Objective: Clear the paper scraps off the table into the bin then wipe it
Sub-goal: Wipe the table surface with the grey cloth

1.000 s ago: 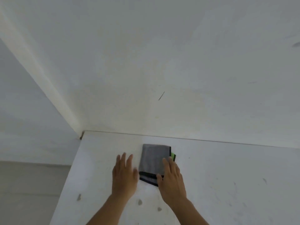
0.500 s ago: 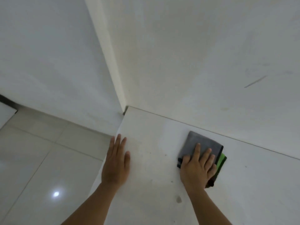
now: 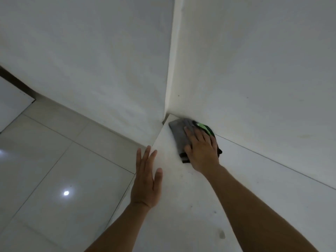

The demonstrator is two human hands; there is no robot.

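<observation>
Desk, near part: the white desk (image 3: 236,188) carries a few small dark specks and one greyish smudge (image 3: 221,234) close to the lower edge; no paper scraps show on it, and no bin is in view.
Left hand: the left hand (image 3: 145,180) lies flat at the desk's left edge, fingers straight and slightly spread; it holds nothing and seems to steady the person.
Right hand: the right hand (image 3: 201,150) presses palm-down on the cloth, fingers extended over it rather than curled round it.
Cloth: a folded grey cloth (image 3: 179,135) with black edging and a green patch lies on the desk, tucked into the far left corner; its far edge is at or just beside the wall (image 3: 254,70).
Beyond: pale floor tiles (image 3: 54,160) to the left, with a bright glint of light.
Step in hand: wiping, I judge; the scrap-clearing looks done.
Next move: probably draw the cloth out of the corner and sweep along the desk toward the near smudge, keeping even pressure.
</observation>
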